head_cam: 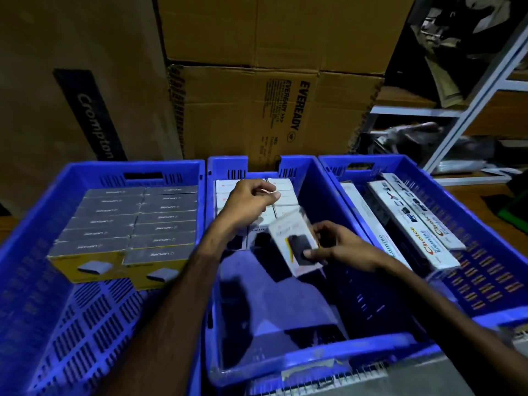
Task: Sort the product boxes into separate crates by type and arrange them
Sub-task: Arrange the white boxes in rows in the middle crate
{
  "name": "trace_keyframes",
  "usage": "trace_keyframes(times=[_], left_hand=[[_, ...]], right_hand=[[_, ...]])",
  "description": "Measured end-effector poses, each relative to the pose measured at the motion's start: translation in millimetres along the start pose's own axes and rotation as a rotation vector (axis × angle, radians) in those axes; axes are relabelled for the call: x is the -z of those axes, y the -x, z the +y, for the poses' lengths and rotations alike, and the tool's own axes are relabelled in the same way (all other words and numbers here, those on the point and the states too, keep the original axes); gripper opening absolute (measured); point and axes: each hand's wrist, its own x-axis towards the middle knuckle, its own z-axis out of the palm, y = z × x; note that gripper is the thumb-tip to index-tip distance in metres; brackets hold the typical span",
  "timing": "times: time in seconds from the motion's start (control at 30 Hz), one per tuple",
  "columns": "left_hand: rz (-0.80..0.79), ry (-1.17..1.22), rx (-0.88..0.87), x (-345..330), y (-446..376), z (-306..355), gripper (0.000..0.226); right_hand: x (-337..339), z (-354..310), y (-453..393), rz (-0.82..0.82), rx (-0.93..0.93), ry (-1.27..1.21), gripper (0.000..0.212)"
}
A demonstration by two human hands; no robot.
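Right hand (340, 247) grips white box (297, 247) over middle crate (314, 355); cartons (257, 110) behind.

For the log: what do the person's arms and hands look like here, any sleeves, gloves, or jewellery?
Both forearms are bare as far as the frame shows; no sleeve is visible. The left hand and right hand are ungloved, with no watch, ring or wristband to be seen. The dim, bluish light hides finer detail.
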Motion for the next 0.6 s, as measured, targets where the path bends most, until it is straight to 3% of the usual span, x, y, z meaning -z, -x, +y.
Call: trace_keyframes(times=[0.13,0.33,0.47,0.6], left_hand=[[-0.069,0.118,0.014,3,4,7,0.027],[-0.281,0.24,-0.01,7,10,15,0.047],[-0.255,0.183,-0.058,13,11,16,0.046],[-0.192,-0.1,-0.107,27,20,19,0.052]], right_hand=[[-11,-15,12,0.073,0.077,-0.377,0.046],[-20,-14,8,0.094,0.152,-0.514,0.052],[-15,-10,2,0.065,0.189,-0.406,0.056],[-2,-5,3,0.095,0.248,-0.073,0.062]])
